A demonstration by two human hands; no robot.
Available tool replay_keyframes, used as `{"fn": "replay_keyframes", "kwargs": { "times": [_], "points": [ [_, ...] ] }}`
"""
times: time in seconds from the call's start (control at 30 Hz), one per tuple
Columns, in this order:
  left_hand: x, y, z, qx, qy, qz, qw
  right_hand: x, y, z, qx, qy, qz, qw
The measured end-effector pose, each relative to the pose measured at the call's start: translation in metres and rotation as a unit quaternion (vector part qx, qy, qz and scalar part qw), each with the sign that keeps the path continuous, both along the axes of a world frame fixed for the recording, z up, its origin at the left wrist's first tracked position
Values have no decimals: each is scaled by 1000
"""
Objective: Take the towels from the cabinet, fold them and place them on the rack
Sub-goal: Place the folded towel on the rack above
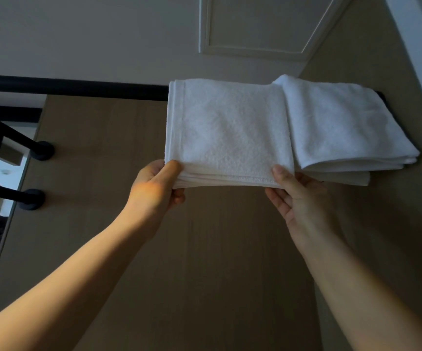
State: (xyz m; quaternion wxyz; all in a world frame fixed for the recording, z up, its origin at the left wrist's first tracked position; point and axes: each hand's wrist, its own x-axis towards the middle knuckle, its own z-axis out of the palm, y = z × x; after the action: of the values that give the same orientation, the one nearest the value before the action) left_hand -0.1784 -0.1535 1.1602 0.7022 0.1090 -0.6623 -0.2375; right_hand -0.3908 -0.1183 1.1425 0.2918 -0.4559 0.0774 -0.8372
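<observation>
A folded towel (pixel 230 127) is hanging over the black rack (pixel 78 88). The left hand (pixel 154 183) is pinching its lower left corner, and the right hand (pixel 298 196) its lower right, fingers clamped on it. A second towel (pixel 344 122) is lying on the rack, touching its right edge.

A single view comes from the person's head. It is tilted upward and looks from below at the black rack bar (pixel 73 88), with a white moulded panel (pixel 255 24) at the top centre of the frame. The view is close: both forearms rise from the lower corners, and the left hand (pixel 154 183) and right hand (pixel 301 198) pinch the folded towel (pixel 230 127) near mid-frame.
</observation>
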Motion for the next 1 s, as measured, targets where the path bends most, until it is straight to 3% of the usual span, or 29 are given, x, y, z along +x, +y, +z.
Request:
{"fn": "replay_keyframes", "kwargs": {
  "times": [0.13,0.37,0.53,0.6,0.7,0.8,0.87,1.0],
  "points": [
    [-1,2,3,32,-4,3,999,5,0,-3,1,1,6,1000],
    [2,8,0,82,27,-88,992,4,3,-14,25,32,19,999],
    [18,16,-15,99,-7,-66,993,1,9,-42,84,173,-67,979],
    [27,17,-29,119,-54,-16,991,1,9,-59,125,291,-154,936],
    [47,15,-58,104,-163,126,973,4,8,-82,151,477,-321,804],
    [72,11,-92,17,-341,309,888,18,11,-104,168,576,-393,697],
    [83,11,-115,12,-420,333,844,28,13,-121,171,627,-397,648],
    [98,10,-167,24,-503,341,794,48,13,-162,199,689,-380,584]
  ]
}}
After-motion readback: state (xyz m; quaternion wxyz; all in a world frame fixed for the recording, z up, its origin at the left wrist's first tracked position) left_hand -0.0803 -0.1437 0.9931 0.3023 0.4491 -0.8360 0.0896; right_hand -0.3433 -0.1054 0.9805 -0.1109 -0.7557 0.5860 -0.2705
